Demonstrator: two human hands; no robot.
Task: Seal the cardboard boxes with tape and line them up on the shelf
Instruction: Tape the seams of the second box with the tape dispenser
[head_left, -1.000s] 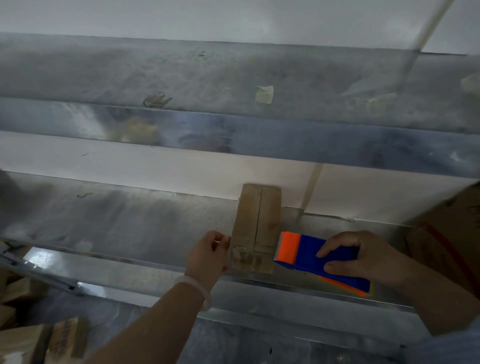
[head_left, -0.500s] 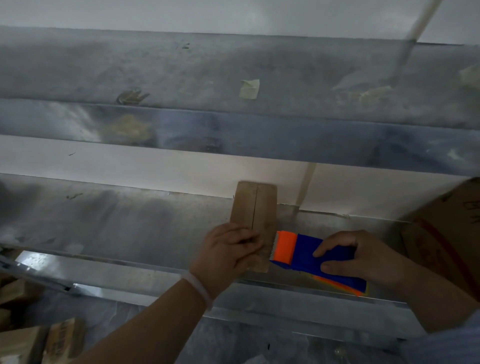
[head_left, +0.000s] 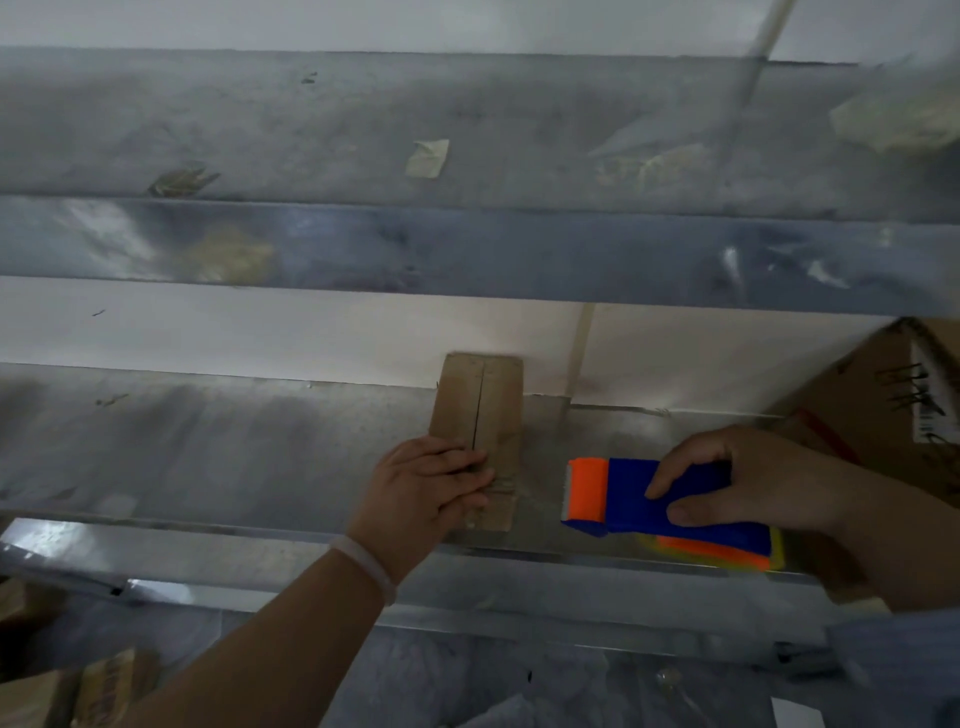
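A small, narrow cardboard box lies on the metal shelf, its top seam running away from me. My left hand rests flat on the box's near end, fingers pressing on its top. My right hand grips a blue and orange tape dispenser to the right of the box, a short gap away from it. A strip of clear tape seems to stretch from the dispenser's orange head to the box's near end.
A large cardboard box stands on the shelf at the far right. An upper metal shelf runs across above. More small cardboard boxes lie on the floor at the lower left.
My left hand went from the box's left side onto its top. The dispenser moved right, away from the box, opening a gap.
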